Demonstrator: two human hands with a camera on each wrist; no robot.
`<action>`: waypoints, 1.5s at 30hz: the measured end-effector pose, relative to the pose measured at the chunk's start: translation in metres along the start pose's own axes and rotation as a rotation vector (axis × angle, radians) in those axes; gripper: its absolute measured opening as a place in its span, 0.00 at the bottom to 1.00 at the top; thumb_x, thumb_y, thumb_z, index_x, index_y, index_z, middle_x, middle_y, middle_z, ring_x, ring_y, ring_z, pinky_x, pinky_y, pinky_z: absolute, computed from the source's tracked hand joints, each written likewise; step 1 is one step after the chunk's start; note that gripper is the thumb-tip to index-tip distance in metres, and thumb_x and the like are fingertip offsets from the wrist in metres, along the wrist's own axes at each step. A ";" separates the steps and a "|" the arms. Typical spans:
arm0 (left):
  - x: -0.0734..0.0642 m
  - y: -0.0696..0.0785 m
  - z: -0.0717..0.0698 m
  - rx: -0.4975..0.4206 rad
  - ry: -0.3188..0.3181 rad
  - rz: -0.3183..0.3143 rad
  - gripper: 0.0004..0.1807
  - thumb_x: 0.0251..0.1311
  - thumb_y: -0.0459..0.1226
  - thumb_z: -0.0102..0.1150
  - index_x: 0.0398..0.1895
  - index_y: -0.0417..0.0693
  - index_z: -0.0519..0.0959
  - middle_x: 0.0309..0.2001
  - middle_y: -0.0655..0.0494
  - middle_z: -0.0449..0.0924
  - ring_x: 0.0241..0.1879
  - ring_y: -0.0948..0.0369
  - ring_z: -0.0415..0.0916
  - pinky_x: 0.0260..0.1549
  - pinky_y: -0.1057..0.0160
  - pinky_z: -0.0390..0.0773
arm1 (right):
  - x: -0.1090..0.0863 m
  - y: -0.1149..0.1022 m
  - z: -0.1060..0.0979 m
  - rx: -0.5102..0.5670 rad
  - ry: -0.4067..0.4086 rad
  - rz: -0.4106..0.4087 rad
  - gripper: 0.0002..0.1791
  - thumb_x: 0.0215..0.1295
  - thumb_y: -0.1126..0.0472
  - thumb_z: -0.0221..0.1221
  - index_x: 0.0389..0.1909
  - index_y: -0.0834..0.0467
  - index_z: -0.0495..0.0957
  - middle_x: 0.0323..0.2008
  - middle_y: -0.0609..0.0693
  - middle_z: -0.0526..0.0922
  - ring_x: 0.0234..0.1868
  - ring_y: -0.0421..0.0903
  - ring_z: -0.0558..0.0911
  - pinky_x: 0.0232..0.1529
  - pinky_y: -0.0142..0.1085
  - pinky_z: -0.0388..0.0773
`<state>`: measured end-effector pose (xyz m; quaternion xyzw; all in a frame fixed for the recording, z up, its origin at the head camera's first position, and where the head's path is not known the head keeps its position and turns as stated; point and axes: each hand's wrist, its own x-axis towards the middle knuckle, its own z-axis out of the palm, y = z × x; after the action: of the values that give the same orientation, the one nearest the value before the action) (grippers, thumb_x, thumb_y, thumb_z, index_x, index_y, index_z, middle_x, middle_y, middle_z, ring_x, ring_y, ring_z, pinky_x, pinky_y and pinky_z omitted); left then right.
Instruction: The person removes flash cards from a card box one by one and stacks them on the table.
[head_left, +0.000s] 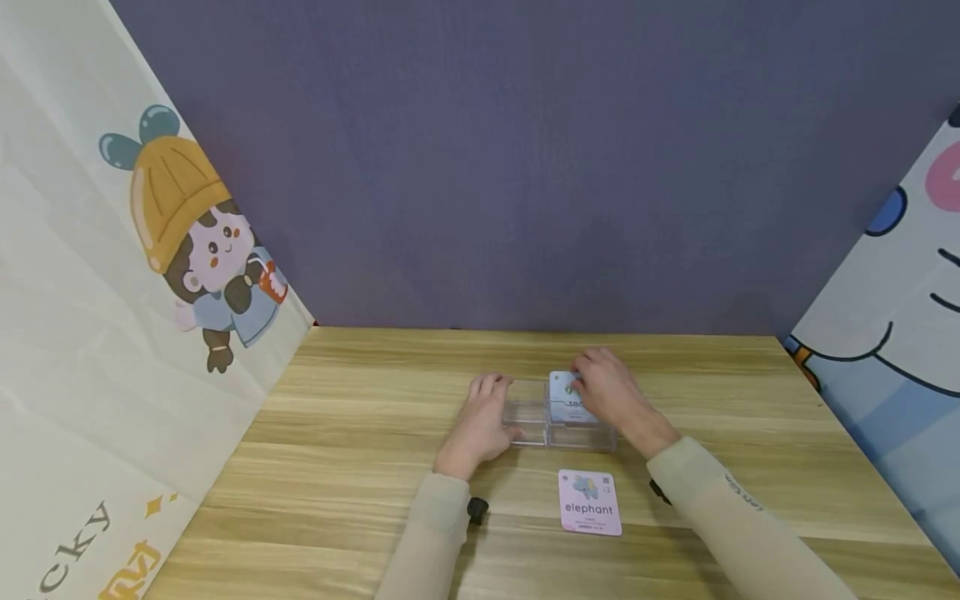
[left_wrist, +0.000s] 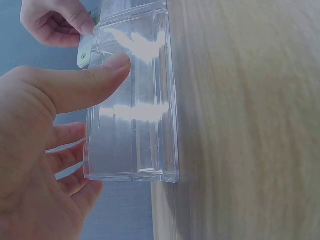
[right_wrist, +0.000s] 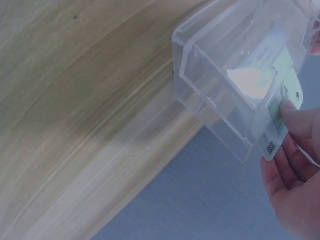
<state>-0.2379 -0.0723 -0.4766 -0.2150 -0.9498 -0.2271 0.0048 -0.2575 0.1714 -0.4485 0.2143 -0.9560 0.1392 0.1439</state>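
Observation:
A clear plastic box [head_left: 527,412] with compartments stands on the table. My left hand [head_left: 477,427] holds its left end, thumb over the front wall [left_wrist: 117,95] and fingers behind. With thumb and fingers, my right hand [head_left: 613,393] pinches a pale blue card [head_left: 562,390] at its right edge. The card is upright, its lower part inside the right half of the box; its printed word is partly hidden. In the right wrist view the same card [right_wrist: 270,131] shows a small QR code near a corner. A pink elephant card [head_left: 590,502] lies face up in front of the box.
The wooden table [head_left: 337,467] ends at a dark blue-grey panel [head_left: 480,167] behind. White printed sheets with cartoon figures flank it, one on the left [head_left: 90,275] and one on the right [head_left: 862,308].

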 end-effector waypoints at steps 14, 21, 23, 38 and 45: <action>-0.002 0.000 0.001 -0.007 -0.006 -0.007 0.48 0.55 0.45 0.76 0.75 0.42 0.62 0.73 0.46 0.60 0.74 0.49 0.52 0.74 0.52 0.58 | 0.000 -0.003 -0.001 0.008 -0.018 0.022 0.13 0.62 0.65 0.70 0.44 0.65 0.83 0.43 0.58 0.83 0.48 0.56 0.79 0.55 0.51 0.79; -0.003 0.000 0.002 -0.012 -0.006 -0.011 0.48 0.55 0.45 0.76 0.76 0.44 0.62 0.73 0.48 0.60 0.74 0.49 0.53 0.74 0.53 0.58 | -0.002 -0.005 -0.002 0.025 -0.017 0.033 0.11 0.62 0.65 0.69 0.43 0.65 0.82 0.42 0.58 0.83 0.47 0.56 0.79 0.54 0.50 0.80; -0.004 0.000 0.002 -0.013 -0.005 -0.010 0.48 0.55 0.45 0.76 0.75 0.44 0.62 0.73 0.48 0.61 0.74 0.49 0.53 0.74 0.53 0.58 | -0.002 -0.005 -0.003 0.029 -0.018 0.040 0.11 0.62 0.65 0.69 0.43 0.65 0.82 0.41 0.57 0.83 0.47 0.56 0.79 0.53 0.50 0.80; 0.000 -0.001 -0.001 -0.008 0.004 -0.008 0.48 0.54 0.44 0.76 0.75 0.44 0.62 0.73 0.47 0.61 0.74 0.50 0.53 0.74 0.53 0.58 | 0.002 -0.005 -0.009 0.054 -0.025 0.076 0.11 0.63 0.66 0.68 0.44 0.64 0.82 0.41 0.57 0.84 0.46 0.56 0.81 0.52 0.51 0.81; 0.000 0.001 -0.001 -0.013 -0.005 -0.015 0.48 0.54 0.45 0.76 0.76 0.44 0.62 0.74 0.47 0.60 0.75 0.50 0.52 0.74 0.52 0.58 | 0.002 -0.005 -0.012 0.065 -0.026 0.091 0.09 0.63 0.66 0.68 0.42 0.63 0.82 0.40 0.56 0.84 0.45 0.56 0.81 0.48 0.51 0.82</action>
<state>-0.2376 -0.0720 -0.4749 -0.2086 -0.9499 -0.2328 -0.0005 -0.2546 0.1702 -0.4360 0.1770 -0.9616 0.1737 0.1179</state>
